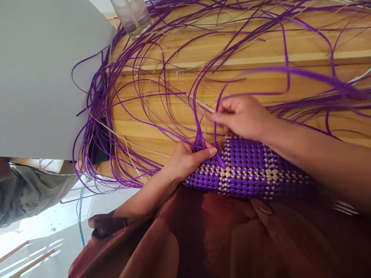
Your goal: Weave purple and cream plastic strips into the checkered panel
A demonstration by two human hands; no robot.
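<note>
A woven piece point(247, 164) of purple and beige strands lies at the near edge of the table, against my clothing. My left hand point(190, 158) is closed at its left end, thumb pressed on the weave and a bunch of upright purple strands. Just above the weave, my right hand point(239, 115) pinches a purple strand point(216, 130) that rises from the work. Part of a strand to the right is smeared by motion. My right forearm covers some of the weave's right side.
Long loose purple and beige strands point(135, 74) spread over the wooden table point(251, 80). A clear bottle point(132, 14) stands at the back left. Under strands at the left edge lies a dark phone-like object point(98, 146). Another person's clothed leg point(25, 192) shows at far left.
</note>
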